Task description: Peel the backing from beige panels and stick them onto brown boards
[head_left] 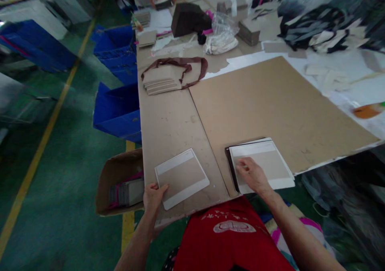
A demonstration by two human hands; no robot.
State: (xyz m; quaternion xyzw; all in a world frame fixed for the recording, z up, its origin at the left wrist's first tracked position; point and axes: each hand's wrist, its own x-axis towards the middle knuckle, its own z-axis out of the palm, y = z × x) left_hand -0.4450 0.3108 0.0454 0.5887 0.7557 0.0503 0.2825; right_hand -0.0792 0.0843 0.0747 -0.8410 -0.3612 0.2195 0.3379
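Note:
A flat panel (pixel 182 174), beige with white bands at both ends, lies at the table's front left corner. My left hand (pixel 154 199) grips its left edge, thumb on top and fingers curled at the rim. To the right, a small stack of similar white-edged beige panels (pixel 273 164) rests at the front, with a dark brown edge showing on its left side. Over the left part of this stack is my right hand (pixel 251 174), its fingers curled together. Whether anything is between those fingertips, I cannot make out.
A large brown board (pixel 270 102) covers the table's right part. Strapped beige pieces (pixel 162 79) lie farther back, near a dark block (pixel 189 19) and a plastic bag (pixel 221 38). Blue bins (pixel 118 116) and a cardboard box (pixel 120 160) stand along the left edge.

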